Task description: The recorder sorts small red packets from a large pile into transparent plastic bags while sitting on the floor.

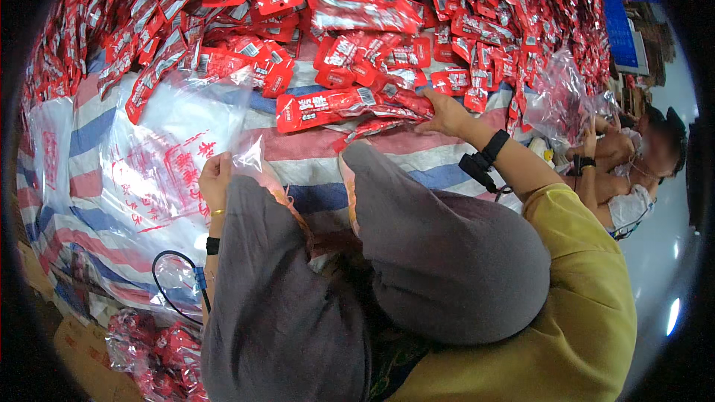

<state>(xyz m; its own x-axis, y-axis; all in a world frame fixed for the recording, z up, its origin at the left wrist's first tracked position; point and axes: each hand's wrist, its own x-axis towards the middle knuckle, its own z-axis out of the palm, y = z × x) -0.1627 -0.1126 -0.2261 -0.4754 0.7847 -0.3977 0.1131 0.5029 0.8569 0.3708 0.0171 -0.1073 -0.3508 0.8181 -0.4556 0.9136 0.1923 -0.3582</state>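
My right hand (447, 115) is closed on the right end of a few red snack packets (320, 108), which lie stacked sideways in front of my knees. Its fingertips are partly hidden by the packets. Beside my left knee, my left hand (216, 182) pinches the edge of a clear plastic bag (249, 156). Under and left of that hand spread flat clear bags with red print (164, 171). Part of the left hand's grip is hidden behind my knee.
A big heap of red packets (357, 15) covers the far side of the striped sheet (313, 149). Filled clear bags (160, 350) lie at lower left. At right, another person (625, 156) sits beside a clear plastic bag (558, 100).
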